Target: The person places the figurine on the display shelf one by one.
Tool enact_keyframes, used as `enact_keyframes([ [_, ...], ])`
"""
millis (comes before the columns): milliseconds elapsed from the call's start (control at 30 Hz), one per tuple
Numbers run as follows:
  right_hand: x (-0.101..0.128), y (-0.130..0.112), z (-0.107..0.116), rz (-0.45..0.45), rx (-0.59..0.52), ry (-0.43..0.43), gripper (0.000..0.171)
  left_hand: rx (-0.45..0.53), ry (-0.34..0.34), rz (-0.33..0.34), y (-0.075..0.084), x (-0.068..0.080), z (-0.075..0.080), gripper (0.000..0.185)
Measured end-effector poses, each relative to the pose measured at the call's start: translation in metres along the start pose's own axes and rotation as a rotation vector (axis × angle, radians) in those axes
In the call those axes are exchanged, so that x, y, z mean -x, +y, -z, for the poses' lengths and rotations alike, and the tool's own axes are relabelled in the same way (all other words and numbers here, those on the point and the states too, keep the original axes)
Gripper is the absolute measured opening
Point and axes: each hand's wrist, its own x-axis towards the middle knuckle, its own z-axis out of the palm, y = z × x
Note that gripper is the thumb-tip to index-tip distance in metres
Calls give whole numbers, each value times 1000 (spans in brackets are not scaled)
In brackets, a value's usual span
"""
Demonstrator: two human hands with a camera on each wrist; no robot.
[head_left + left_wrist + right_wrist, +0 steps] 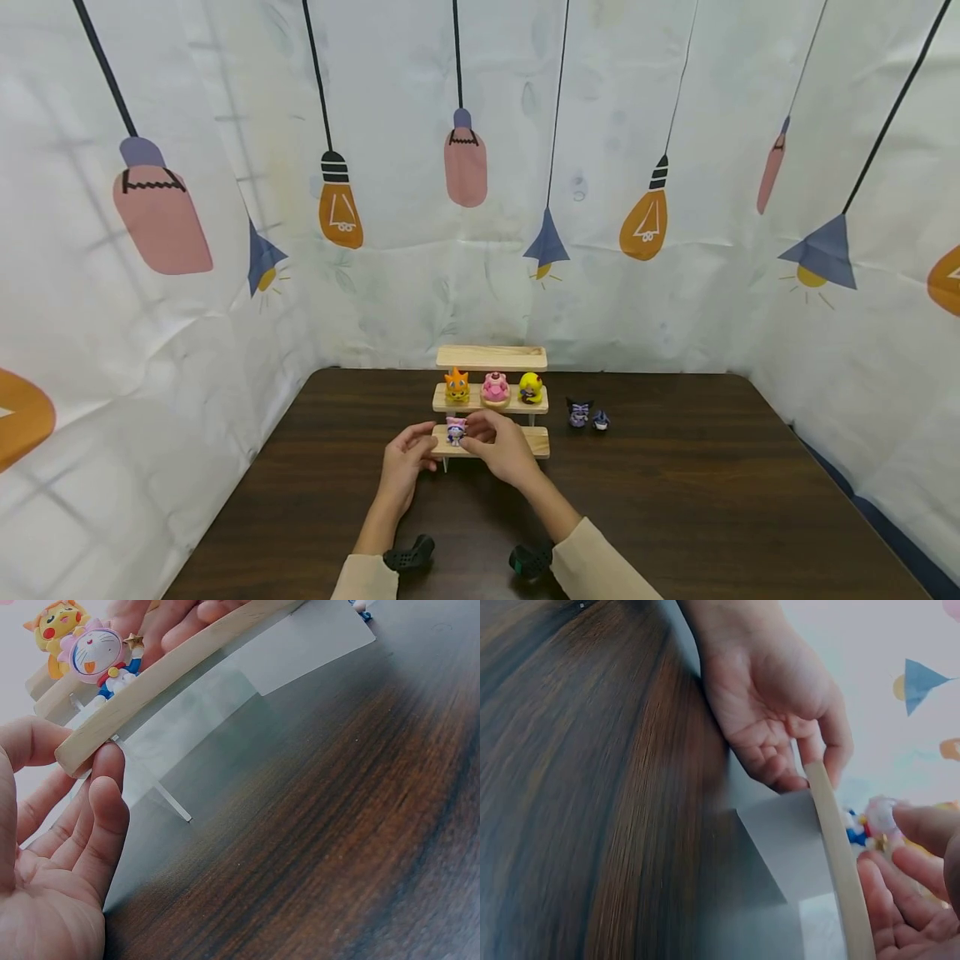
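Observation:
A small figurine [455,431] with a whiskered white face, pink hood and blue body stands on the left part of the lowest wooden shelf [180,671]. It holds up a gold star. My left hand [60,847] pinches that shelf's left end between thumb and fingers. Close beside the figurine's right side is my right hand [501,447], its thumb tip and bent fingers at the figurine and over the shelf. In the right wrist view, the right thumb [926,829] partly covers the figurine's head, with the fingers lying along the wooden edge.
On the middle shelf stand an orange-yellow figurine [457,387], a pink one [495,389] and a yellow one [531,387]. The top shelf [491,358] is behind. Two dark figurines, one larger [578,413] and one smaller [601,420], stand right of the rack on the brown table [675,500].

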Motion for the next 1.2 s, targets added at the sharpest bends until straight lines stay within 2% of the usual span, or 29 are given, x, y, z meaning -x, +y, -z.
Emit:
enact_keyframes([
  [167, 9, 8, 18, 22, -24, -93, 25, 0, 1, 15, 0, 1, 2, 38],
  [367, 19, 17, 47, 47, -44, -226, 32, -3, 11, 22, 0, 0, 2, 37],
  [600, 31, 23, 80, 54, -45, -297, 31, -2, 17, 26, 0, 0, 1, 37],
  [867, 33, 34, 106, 41, -41, -295, 26, -10, 25, 29, 0, 1, 2, 36],
  [1000, 34, 37, 124, 24, -61, -274, 29, -11, 23, 24, -1, -1, 2, 36],
  [1100, 36, 41, 140, 14, -85, -230, 33, -10, 21, 24, -2, -2, 1, 36],
  [1200, 36, 46, 152, -6, -92, -145, 33, -15, 25, 28, -2, -2, 2, 35],
])
